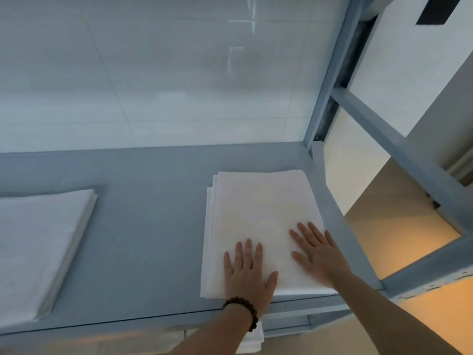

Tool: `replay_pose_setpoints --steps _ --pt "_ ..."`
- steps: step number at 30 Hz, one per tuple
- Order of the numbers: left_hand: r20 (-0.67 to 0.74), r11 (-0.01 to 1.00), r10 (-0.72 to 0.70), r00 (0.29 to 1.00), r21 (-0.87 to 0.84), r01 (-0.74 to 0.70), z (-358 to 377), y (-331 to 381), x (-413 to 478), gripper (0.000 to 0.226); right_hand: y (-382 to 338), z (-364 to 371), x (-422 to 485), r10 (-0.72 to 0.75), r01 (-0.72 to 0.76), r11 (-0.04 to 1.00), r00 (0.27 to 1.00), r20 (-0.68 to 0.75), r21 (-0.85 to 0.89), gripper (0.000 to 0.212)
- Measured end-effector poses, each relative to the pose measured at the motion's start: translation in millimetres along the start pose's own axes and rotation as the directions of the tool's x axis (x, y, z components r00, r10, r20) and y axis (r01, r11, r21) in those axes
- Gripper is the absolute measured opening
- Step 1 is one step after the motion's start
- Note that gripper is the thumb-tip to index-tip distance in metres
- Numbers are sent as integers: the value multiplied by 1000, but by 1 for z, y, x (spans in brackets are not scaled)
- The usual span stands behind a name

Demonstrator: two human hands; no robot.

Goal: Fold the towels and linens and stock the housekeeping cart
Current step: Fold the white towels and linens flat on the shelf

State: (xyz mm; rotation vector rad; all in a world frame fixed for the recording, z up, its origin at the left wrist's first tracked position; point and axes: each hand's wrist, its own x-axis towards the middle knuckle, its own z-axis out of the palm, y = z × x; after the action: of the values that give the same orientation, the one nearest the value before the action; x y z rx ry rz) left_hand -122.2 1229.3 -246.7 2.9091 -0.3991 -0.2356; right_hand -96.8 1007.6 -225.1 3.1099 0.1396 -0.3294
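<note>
Flat, straight-fingered left hand (247,274) and right hand (318,257) atop soft white rectangular towel stack (256,211).

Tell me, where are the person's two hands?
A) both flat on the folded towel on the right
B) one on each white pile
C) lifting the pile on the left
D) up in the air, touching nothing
A: the left hand and the right hand both lie flat, fingers straight, on the folded towel at the right end of the shelf; nothing touches the left pile.

white folded towel (258,216) (flat), shelf's right end
</note>
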Motion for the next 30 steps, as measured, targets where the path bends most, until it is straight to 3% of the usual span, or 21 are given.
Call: replay_pose_setpoints --steps 6,17,23,30 --pt "39 997 31 999 74 -33 -12 -51 5 70 -47 12 -8 117 -115 991 993 -27 66 63" --pt "118 990 -137 984 -4 138 -46 -133 -6 61 -204 15 -14 384 -371 887 923 8 276 70" --pt "131 982 -170 977 -62 180 -60 -188 -26 59 -289 2 -12 340 -359 850 933 119 385 71" --pt "163 958 -244 956 -116 264 -78 -242 -32 54 -376 -20 -4 120 -267 858 935 334 439 66"
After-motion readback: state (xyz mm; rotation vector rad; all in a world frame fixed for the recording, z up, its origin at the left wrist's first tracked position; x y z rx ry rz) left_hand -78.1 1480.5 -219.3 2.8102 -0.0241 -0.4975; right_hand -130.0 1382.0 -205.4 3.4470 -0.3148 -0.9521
